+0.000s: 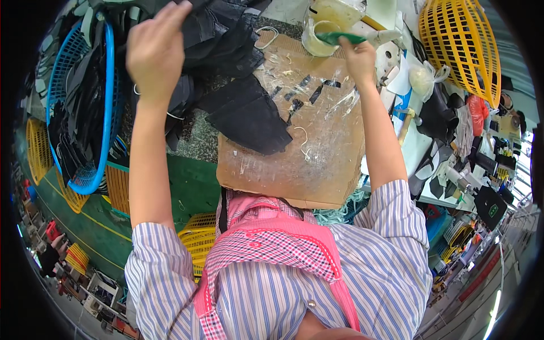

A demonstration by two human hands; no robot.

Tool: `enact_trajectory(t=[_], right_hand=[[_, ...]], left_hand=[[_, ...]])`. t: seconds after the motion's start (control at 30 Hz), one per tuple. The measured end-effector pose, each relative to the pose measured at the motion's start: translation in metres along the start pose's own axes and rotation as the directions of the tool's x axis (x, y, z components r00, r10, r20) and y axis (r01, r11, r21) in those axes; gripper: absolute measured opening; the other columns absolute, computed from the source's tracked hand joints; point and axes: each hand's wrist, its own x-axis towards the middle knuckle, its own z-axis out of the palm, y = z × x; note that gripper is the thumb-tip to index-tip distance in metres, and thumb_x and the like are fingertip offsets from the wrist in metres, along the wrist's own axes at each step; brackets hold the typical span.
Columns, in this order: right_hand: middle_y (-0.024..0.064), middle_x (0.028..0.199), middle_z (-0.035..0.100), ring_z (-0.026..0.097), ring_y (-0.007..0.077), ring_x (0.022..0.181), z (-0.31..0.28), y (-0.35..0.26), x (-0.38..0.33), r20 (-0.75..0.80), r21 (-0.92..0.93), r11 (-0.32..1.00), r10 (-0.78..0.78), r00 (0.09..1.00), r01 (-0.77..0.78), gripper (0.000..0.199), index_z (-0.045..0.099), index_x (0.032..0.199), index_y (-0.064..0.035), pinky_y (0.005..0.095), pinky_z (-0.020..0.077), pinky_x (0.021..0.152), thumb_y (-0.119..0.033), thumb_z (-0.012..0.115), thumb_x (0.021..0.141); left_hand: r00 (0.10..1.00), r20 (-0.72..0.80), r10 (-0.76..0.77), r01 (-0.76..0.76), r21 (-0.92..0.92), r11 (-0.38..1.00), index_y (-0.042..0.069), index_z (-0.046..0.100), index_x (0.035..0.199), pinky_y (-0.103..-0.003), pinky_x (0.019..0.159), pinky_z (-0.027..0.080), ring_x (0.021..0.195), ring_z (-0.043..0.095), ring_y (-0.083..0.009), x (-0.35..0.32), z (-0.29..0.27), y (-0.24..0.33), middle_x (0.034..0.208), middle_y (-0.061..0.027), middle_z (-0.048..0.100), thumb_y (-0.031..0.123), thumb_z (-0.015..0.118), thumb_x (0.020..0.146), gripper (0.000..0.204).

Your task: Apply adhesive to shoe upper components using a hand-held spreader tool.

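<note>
Two hands work: left hand (pixel 154 51) pinches limp black fabric (pixel 224 34) at the board's (pixel 317 164) far-left corner, right hand (pixel 359 56) grips a light, stiff brush (pixel 340 38).

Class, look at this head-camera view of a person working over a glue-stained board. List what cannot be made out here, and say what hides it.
- Left hand fingertips: head view, buried in the black fabric pile.
- Green brush tip: sunk in the glue container, so its bristles are hidden.
- Right hand grip: seen from behind, fingers hidden.
- Blue basket contents: dark, bent by the fisheye rim.
- Board near edge: covered by the pink apron.
</note>
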Motion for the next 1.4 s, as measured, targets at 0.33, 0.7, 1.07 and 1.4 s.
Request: enact_trajectory(t=[0.33,0.7,1.07,1.4], right_hand=[[0.0084,0.082,0.059,0.053,0.0170,0.076,0.007,0.040,-0.007,0.004,0.265,0.962,0.068,0.998,-0.066,0.019,0.057,0.085,0.0012,0.0297,0.0417,0.070,-0.014,0.062,0.074],[0.0127,0.109,0.048,0.044,0.0243,0.101,0.005,-0.033,0.009,-0.409,-0.266,0.953,-0.250,0.878,0.147,0.046,0.045,0.114,-0.0016,0.0351,0.0317,0.089,-0.019,0.060,0.075],[0.0101,0.096,0.054,0.049,0.0252,0.094,0.072,-0.139,0.102,0.173,-0.379,0.915,-0.076,0.982,0.138,0.021,0.059,0.089,-0.0052,0.0319,0.0363,0.084,-0.011,0.060,0.069],[0.0161,0.115,0.048,0.042,0.0327,0.109,0.193,-0.119,0.256,0.571,-0.588,0.750,0.117,0.813,0.304,0.056,0.045,0.117,-0.0077,0.0368,0.0343,0.091,-0.025,0.063,0.067]], left_hand=[[0.905,0.354,-0.236,0.341,-0.272,0.900,0.007,0.060,0.074,-0.035,0.075,0.043,0.085,0.053,-0.0255,-0.074,0.004,0.040,0.086,-0.0081,0.059,0.011,0.061,0.064,0.010],[0.886,0.362,-0.291,0.337,-0.068,0.939,0.011,0.060,0.084,-0.037,0.075,0.044,0.084,0.054,-0.0283,0.060,-0.009,-0.170,0.084,-0.0100,0.060,0.019,0.060,0.068,0.019],[0.692,0.486,-0.534,0.492,0.224,0.841,0.010,0.052,0.108,-0.038,0.084,0.041,0.098,0.052,-0.0290,0.136,0.064,-0.401,0.101,-0.0154,0.057,0.025,0.059,0.070,0.042],[0.771,0.290,-0.566,0.565,0.097,0.819,0.006,0.032,0.125,-0.041,0.087,0.038,0.104,0.046,-0.0373,0.145,0.161,-0.502,0.112,-0.0242,0.047,0.039,0.061,0.070,0.070]])
